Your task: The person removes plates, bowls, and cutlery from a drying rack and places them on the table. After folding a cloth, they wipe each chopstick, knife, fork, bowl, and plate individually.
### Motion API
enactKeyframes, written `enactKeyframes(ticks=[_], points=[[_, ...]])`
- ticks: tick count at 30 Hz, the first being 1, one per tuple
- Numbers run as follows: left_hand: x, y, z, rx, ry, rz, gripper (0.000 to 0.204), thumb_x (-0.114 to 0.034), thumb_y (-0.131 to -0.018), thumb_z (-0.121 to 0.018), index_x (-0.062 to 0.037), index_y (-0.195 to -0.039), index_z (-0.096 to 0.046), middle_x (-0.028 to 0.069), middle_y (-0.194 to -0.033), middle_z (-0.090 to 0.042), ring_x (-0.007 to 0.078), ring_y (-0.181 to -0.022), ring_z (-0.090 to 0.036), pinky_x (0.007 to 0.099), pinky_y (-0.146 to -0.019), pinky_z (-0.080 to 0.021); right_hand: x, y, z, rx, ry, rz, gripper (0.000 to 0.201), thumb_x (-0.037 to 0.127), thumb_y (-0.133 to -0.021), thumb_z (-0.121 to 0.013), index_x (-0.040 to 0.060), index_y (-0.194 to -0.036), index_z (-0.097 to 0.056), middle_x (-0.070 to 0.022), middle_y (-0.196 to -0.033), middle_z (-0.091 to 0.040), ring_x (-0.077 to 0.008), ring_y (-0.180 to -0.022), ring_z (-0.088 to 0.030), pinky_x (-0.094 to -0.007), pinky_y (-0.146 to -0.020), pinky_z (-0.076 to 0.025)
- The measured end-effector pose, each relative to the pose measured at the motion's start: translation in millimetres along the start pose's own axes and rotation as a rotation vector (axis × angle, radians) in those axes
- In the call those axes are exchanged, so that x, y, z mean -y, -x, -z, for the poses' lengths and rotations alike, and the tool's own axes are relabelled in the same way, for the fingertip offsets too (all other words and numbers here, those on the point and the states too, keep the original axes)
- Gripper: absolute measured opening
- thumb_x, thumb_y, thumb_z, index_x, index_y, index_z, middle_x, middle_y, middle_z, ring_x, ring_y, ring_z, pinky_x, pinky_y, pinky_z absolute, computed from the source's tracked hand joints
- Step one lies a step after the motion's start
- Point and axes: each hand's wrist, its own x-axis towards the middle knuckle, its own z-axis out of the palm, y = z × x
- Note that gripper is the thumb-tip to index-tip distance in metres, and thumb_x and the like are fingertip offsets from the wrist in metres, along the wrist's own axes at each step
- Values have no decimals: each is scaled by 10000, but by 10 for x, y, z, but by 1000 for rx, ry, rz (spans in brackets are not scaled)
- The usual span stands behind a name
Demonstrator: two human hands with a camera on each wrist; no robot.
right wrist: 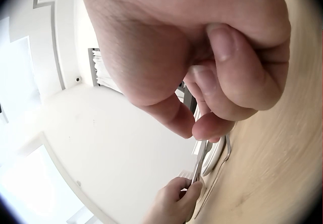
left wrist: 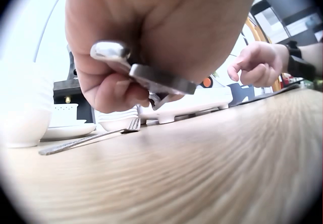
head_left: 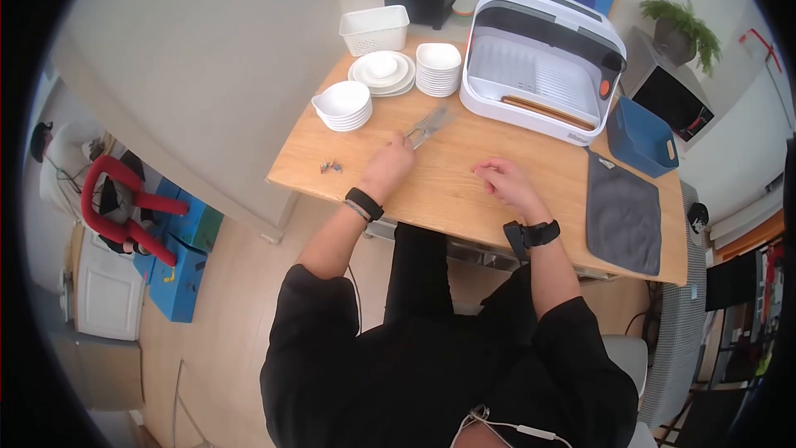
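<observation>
My left hand [head_left: 390, 164] grips several pieces of metal cutlery [head_left: 433, 121], their blurred ends pointing toward the back of the table. Broad silver handle ends [left wrist: 161, 78] stick out below the palm in the left wrist view. Beneath that hand a fork [left wrist: 91, 142] lies on the wood. My right hand [head_left: 507, 182] hovers over the table's front half, fingers loosely curled and holding nothing. Thumb and index fingertips come close together in the right wrist view. Left of the left hand lie some small coloured pieces [head_left: 332, 168].
Stacked white bowls [head_left: 343, 104], plates [head_left: 398, 83] and square dishes [head_left: 438, 70] stand at the back left, before a white basket [head_left: 375, 30]. A white dish cabinet [head_left: 531, 75] with raised lid, a blue bin [head_left: 643, 137] and a grey cloth [head_left: 623, 220] occupy the right.
</observation>
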Motion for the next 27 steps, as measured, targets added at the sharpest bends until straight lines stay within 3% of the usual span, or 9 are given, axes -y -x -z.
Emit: enactKeyframes(ticks=[1, 4, 12, 17, 19, 23, 25, 26, 27], points=[[-11, 8, -29, 86, 74, -1, 125, -38, -830, -555, 55, -883, -621, 189, -955, -567, 298, -867, -662, 341, -630, -588, -3, -8, -25, -5, 29, 3, 239, 319, -906, -614, 115, -1018, -671, 39, -652, -514, -36, -502, -414, -201, -415, -294], [16, 9, -76, 65, 65, -118, 123, -49, -830, -560, 48, -865, -626, 176, -973, -562, 285, -916, -646, 354, -641, -590, -27, -27, -70, 1, 67, -5, 242, 317, -904, -615, 113, -1022, -670, 36, -661, -528, -38, -519, -433, -207, -427, -313], [1, 30, -42, -2, -51, -77, 100, -73, -820, -579, 11, -807, -631, 139, -978, -548, 265, -880, -635, 353, -664, -592, 45, 60, -124, -20, 86, -3, 234, 282, -904, -617, 82, -1015, -667, 29, -678, -548, -50, -551, -468, -213, -458, -348], [-228, 84, 182, -16, -52, -5, 94, -74, -813, -584, 5, -806, -634, 134, -979, -547, 260, -874, -638, 344, -666, -586, -8, -10, -203, -6, 120, 58, 249, 269, -903, -618, 53, -1016, -670, 16, -701, -573, -64, -577, -503, -222, -516, -404], [-358, 105, 228, -58, 9, -78, 106, -92, -818, -589, 3, -807, -634, 139, -950, -558, 272, -862, -642, 358, -678, -573, -117, -126, -253, 0, 140, 102, 274, 265, -899, -621, 25, -1024, -667, -16, -736, -618, -87, -624, -564, -251, -567, -454], [-525, 141, 21, -5, 96, -124, 117, -113, -819, -600, -1, -808, -635, 151, -928, -570, 288, -860, -648, 377, -686, -560, -205, -236, -361, -13, 240, 118, 306, 249, -891, -630, 33, -1107, -657, -26, -732, -630, -107, -625, -562, -260, -584, -457], [-547, 146, 11, 25, 164, -135, 139, -133, -827, -608, 3, -821, -639, 169, -916, -589, 309, -866, -648, 403, -698, -555, -178, -197, -432, -139, 432, 291, 302, 228, -871, -632, 34, -1102, -641, -89, -742, -655, -183, -623, -602, -313, -603, -482], [-538, 141, 26, 29, 163, -141, 139, -133, -827, -608, 3, -821, -639, 169, -916, -589, 309, -866, -648, 403, -698, -555, -131, -175, -458, -143, 427, 288, 302, 228, -871, -632, 34, -1102, -641, -89, -742, -655, -183, -623, -602, -313, -603, -482], [-516, 147, 43, 55, 197, -130, 132, -119, -810, -611, -2, -852, -654, 164, -942, -604, 309, -888, -650, 404, -707, -558, -89, -145, -475, -136, 476, 264, 294, 223, -860, -624, 29, -1081, -640, -134, -824, -663, -267, -729, -626, -358, -673, -498]])
